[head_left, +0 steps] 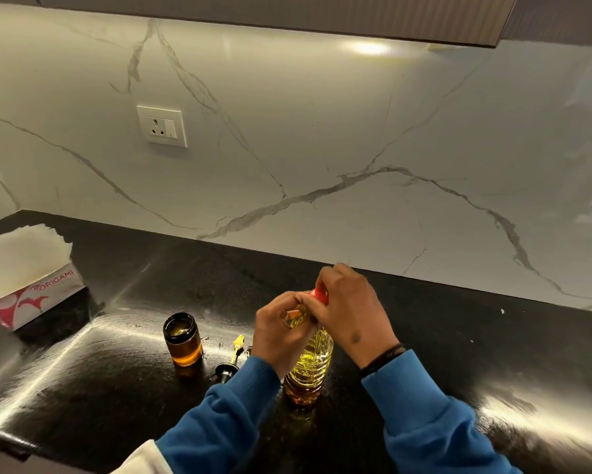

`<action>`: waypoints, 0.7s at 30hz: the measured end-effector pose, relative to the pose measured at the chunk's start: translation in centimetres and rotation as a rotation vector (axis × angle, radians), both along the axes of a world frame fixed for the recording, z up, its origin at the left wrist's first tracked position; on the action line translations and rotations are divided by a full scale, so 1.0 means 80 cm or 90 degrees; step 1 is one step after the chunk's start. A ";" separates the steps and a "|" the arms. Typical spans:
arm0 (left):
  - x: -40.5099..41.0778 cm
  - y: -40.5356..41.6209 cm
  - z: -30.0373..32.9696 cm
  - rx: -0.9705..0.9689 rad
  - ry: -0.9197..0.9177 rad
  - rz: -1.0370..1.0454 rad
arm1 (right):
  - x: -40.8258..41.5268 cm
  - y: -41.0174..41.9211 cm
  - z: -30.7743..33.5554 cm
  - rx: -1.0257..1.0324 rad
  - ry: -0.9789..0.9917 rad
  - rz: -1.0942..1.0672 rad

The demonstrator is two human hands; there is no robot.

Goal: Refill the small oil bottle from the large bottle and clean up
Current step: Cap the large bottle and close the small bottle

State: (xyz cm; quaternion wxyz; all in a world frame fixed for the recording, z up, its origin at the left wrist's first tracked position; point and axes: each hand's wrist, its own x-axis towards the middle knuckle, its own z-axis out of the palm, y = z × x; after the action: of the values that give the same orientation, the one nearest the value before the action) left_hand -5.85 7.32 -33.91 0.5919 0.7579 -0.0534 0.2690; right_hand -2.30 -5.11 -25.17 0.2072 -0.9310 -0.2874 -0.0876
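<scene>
The large clear plastic bottle (310,367) of yellow oil stands upright on the black counter (458,354). My left hand (277,333) grips its neck. My right hand (349,309) curls over its red cap (320,295) from above. To the left stands the small dark glass oil bottle (182,338), open at the top, with amber oil in its lower part. Its pourer spout (231,359), with a yellow tip and black stopper, lies on the counter between the two bottles.
A tissue box (31,289) with white tissues sticking out sits at the far left of the counter. A marble backsplash with a wall socket (162,125) rises behind. The counter surface shines with smears near the bottles.
</scene>
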 end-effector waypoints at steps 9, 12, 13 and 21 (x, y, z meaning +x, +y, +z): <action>0.002 0.011 0.014 -0.106 0.020 -0.150 | 0.037 -0.003 0.035 -0.372 -0.192 0.215; 0.005 0.013 0.014 -0.098 0.046 -0.184 | 0.044 0.003 0.037 -0.419 -0.216 0.232; 0.006 0.014 0.013 -0.098 0.051 -0.182 | 0.045 0.005 0.035 -0.416 -0.212 0.225; 0.008 0.014 0.001 -0.099 0.040 -0.141 | 0.022 0.016 0.012 -0.283 -0.186 0.014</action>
State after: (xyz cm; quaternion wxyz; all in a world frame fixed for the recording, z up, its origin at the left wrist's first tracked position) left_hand -5.19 8.44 -33.82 0.6761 0.7075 -0.0972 0.1812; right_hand -0.53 -3.80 -24.19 -0.0450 -0.9280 -0.3367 -0.1532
